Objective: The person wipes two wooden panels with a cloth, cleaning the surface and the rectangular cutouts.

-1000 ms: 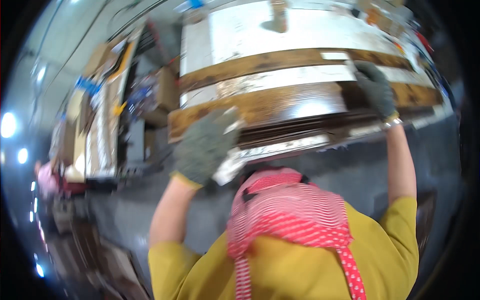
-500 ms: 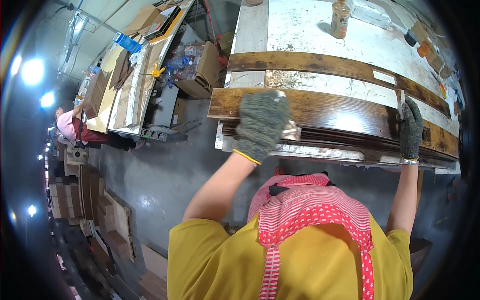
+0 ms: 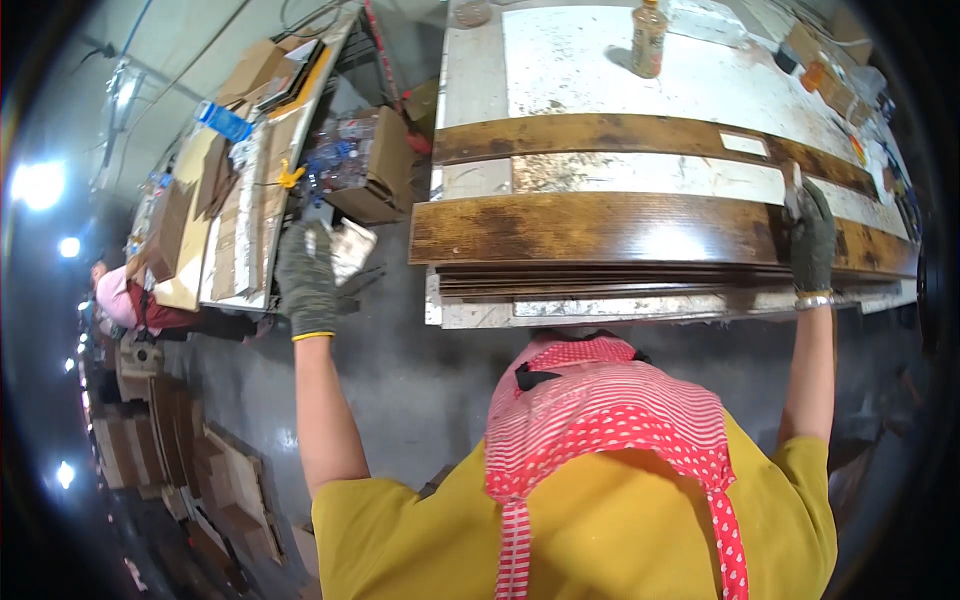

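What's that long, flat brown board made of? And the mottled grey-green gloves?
The board looks like wood with a glossy stain: streaky grain and a bright reflection, though laminate is possible. The gloves seem to be knitted yarn with a matte finish, judging by their flecked surface.

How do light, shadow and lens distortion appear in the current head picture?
Head view: white glare sits on the wide, glossy brown wooden board; head view: the brownish plastic bottle throws a shadow leftward; head view: the white lamp at far left is washed out; head view: the narrow brown wooden board bends downward toward the right rim.
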Demonstrator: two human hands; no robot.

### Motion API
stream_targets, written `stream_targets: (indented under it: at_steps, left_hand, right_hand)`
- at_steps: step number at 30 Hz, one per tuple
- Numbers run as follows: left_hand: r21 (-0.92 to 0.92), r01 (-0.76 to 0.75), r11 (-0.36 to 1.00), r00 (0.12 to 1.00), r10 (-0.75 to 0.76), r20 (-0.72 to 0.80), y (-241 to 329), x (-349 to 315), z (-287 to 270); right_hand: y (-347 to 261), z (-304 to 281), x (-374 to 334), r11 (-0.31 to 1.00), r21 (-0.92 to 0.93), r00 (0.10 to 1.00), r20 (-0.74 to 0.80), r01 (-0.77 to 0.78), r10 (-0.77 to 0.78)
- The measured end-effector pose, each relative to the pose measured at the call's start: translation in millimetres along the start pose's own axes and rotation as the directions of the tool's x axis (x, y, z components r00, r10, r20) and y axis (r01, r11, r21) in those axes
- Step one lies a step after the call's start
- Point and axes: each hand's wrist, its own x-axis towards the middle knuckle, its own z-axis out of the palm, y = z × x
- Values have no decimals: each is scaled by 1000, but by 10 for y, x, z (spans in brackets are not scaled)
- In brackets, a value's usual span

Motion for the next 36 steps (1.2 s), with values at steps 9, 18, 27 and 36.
stream_targets:
  at_steps: [9, 18, 27, 36]
  left_hand:
    - [-574, -604, 553, 797, 433, -421, 2199, 229, -565]
    - [-291, -673, 680, 739, 625, -250, 2385, 262, -460]
    - [-386, -639, 665, 738, 672, -65, 2564, 332, -924]
    - [-360, -686, 632, 685, 728, -28, 3799, 290, -1269]
  right_hand:
    - [-1471, 947, -174, 960, 59, 914, 297, 273, -278]
    - [-1369, 829, -245, 817, -395, 856, 470, 421, -214]
    - [-729, -283, 280, 612, -750, 897, 417, 249, 147]
    - [99, -793, 520, 740, -591, 845, 532, 321, 59]
